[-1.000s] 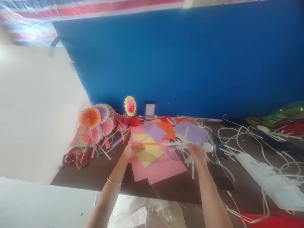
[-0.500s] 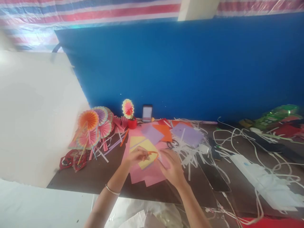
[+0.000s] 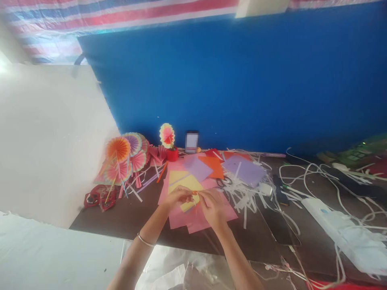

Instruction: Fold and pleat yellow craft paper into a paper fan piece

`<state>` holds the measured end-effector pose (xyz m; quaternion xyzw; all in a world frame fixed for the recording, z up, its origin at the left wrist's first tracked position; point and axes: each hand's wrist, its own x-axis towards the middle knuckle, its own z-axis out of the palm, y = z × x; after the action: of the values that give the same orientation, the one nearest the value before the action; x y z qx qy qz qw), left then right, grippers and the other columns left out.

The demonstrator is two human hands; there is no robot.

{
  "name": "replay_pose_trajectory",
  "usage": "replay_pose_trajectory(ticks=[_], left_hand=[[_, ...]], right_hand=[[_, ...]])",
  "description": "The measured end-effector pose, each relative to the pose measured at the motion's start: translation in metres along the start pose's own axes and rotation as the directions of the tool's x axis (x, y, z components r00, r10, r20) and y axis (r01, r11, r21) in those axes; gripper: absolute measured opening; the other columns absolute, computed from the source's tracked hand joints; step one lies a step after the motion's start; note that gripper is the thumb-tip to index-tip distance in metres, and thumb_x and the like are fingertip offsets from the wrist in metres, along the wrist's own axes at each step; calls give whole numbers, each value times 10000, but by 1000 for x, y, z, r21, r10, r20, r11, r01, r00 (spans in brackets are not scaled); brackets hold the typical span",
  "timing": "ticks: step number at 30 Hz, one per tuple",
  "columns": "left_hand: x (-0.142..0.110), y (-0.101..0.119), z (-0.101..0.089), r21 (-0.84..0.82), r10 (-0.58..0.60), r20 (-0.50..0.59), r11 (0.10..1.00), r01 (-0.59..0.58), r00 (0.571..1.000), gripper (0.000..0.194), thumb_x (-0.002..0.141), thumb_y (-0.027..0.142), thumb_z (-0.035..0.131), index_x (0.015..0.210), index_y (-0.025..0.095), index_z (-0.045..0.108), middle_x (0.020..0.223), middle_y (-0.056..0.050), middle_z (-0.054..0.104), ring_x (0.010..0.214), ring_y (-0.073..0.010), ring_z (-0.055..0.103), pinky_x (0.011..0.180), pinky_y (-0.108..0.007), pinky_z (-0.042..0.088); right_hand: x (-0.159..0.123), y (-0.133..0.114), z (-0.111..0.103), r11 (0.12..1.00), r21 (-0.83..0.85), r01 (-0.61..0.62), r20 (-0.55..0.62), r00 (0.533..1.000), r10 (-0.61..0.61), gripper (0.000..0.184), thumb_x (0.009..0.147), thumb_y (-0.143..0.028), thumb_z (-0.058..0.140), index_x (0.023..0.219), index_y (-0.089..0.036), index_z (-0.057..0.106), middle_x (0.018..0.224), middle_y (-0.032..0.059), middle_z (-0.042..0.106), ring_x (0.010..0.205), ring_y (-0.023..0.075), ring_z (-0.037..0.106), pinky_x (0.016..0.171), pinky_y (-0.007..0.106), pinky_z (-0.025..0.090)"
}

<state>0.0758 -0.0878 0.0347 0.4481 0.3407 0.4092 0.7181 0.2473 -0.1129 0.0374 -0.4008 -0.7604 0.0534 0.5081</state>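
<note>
My left hand (image 3: 177, 196) and my right hand (image 3: 213, 206) meet over the pink paper sheets (image 3: 208, 215) on the dark table (image 3: 127, 217). Both pinch a small orange paper strip (image 3: 194, 193) between their fingertips, folded up short between them. A yellow sheet (image 3: 184, 180) lies just beyond my hands. Behind it lie purple sheets (image 3: 246, 169) and an orange sheet (image 3: 213, 164). Black scissors (image 3: 223, 182) rest to the right of the yellow sheet.
Several folded paper fans (image 3: 121, 155) on sticks lie at the left. One fan stands in a red cup (image 3: 172, 154), beside a small propped phone (image 3: 191, 141). White paper strips (image 3: 244, 197), a dark phone (image 3: 279, 225), white cables (image 3: 317, 181) and a blue wall (image 3: 242, 80).
My right hand came in from the strip pile at the right to meet my left hand. The long orange strip, held out straight a second ago, is now bunched short between both hands.
</note>
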Motion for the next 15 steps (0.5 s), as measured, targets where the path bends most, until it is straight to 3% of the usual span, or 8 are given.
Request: replay_pose_trajectory(ticks=[2,4,6,8,10,12,15], left_hand=[[-3,-3,2,109,36,-33,994,-32,999,234,723,331,556,703,137,686,544,-17,537,551,-129,480,619,-289,380],[-9,-14,8,370,104,-115,928,-55,988,242,742,332,526,740,145,679,656,-52,585,608,-152,495,629,-297,370],[-19,-35,18,676,233,-260,737,5,937,181,703,328,591,649,161,635,675,-70,575,683,-197,511,678,-326,360],[-28,-59,31,862,309,-260,501,76,915,166,643,315,665,711,168,630,761,-110,584,803,-265,514,745,-371,346],[-34,-79,41,931,292,-249,334,146,923,160,717,292,594,802,161,631,852,-148,586,849,-293,512,768,-401,338],[-38,-87,42,950,265,-216,280,139,940,166,791,250,492,838,170,629,875,-146,587,855,-286,521,769,-401,345],[-39,-72,17,921,249,-255,356,157,934,229,833,228,419,809,186,643,800,-122,586,801,-265,543,751,-391,368]], right_hand=[[1,2,-1,994,64,-91,-84,992,97,114,826,-203,533,845,-227,643,785,46,675,766,187,618,742,359,482],[2,4,-3,957,166,-236,-167,950,263,92,809,-256,562,826,-213,642,800,55,672,774,189,620,738,355,493],[3,5,-5,865,309,-395,-182,868,462,131,777,-316,601,816,-198,638,817,61,670,791,197,627,746,356,503],[4,5,-9,734,443,-514,-133,772,621,200,733,-368,640,816,-186,634,825,66,672,809,210,635,740,357,513],[4,7,-12,622,522,-583,-79,694,716,263,697,-395,669,840,-177,632,846,77,677,817,224,640,716,358,520],[3,11,-17,563,565,-603,-64,648,759,301,673,-400,687,865,-175,631,863,85,677,821,233,639,689,354,521],[0,21,-25,520,620,-587,-74,616,784,304,652,-386,708,868,-186,632,850,72,671,814,224,634,654,330,515]])
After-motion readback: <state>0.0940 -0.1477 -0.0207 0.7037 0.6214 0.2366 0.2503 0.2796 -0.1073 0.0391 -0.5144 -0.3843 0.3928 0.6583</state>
